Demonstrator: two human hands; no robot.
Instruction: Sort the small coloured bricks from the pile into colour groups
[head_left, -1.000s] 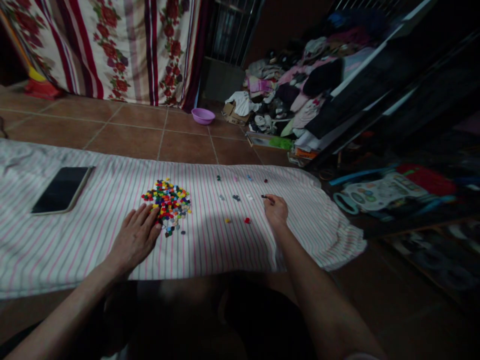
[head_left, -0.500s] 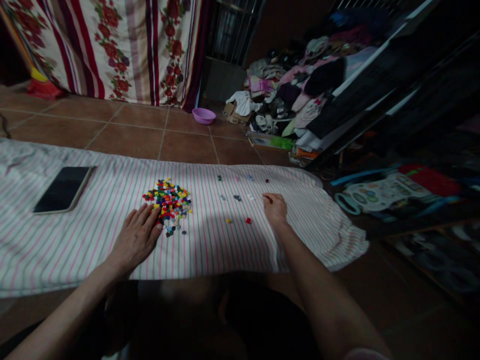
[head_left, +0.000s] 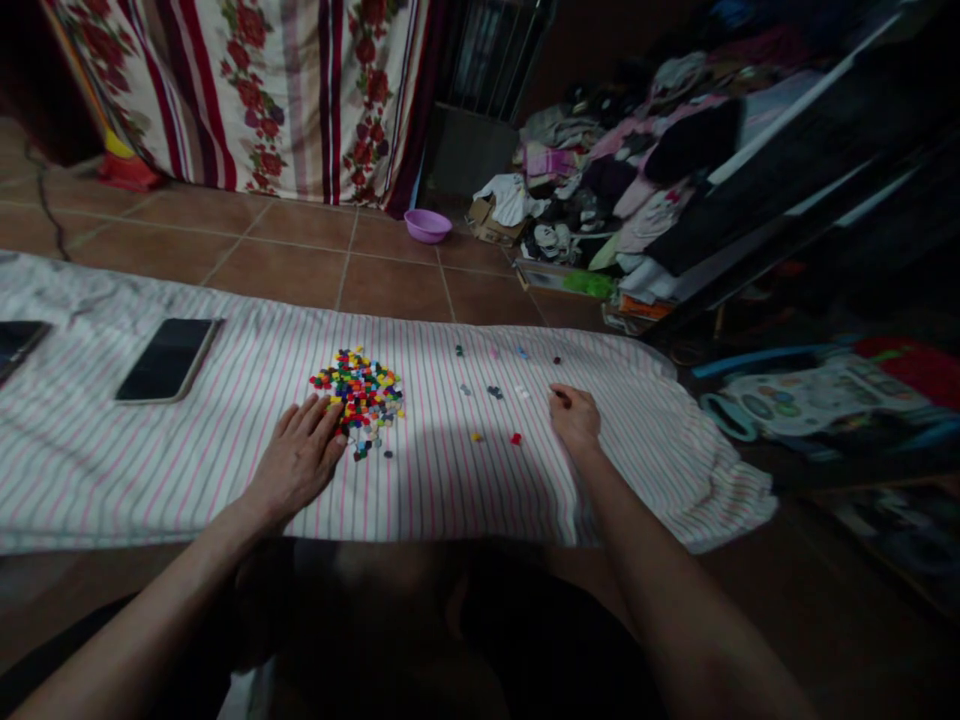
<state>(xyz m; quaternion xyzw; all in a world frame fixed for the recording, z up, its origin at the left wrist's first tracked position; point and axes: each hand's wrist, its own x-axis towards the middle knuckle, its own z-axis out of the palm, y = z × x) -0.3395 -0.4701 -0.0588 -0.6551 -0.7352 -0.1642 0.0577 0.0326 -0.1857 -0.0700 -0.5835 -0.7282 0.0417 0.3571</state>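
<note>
A pile of tiny coloured blocks (head_left: 367,395) lies on a striped cloth (head_left: 442,490). My left hand (head_left: 300,455) rests flat at the pile's near left edge, fingers stretched out and touching it. To the right, my right hand (head_left: 576,418) is low over the cloth with its fingers curled together; what they hold, if anything, is too small to make out. Beside its fingertips are white pieces (head_left: 523,391), and dark grey pieces (head_left: 495,392) lie further left. A red piece (head_left: 516,438) and a yellow piece (head_left: 475,437) sit nearer me; a dark brown piece (head_left: 556,360) lies beyond.
On the cloth's left are a phone (head_left: 169,360) and part of another dark device (head_left: 19,345). A purple basin (head_left: 427,226) stands on the tiled floor, near a heap of clothes (head_left: 600,170). A floral curtain (head_left: 300,100) hangs at the back.
The whole view has shifted, so things appear further right and a second dark device shows at the left edge. Both hands stay in about the same places on the cloth.
</note>
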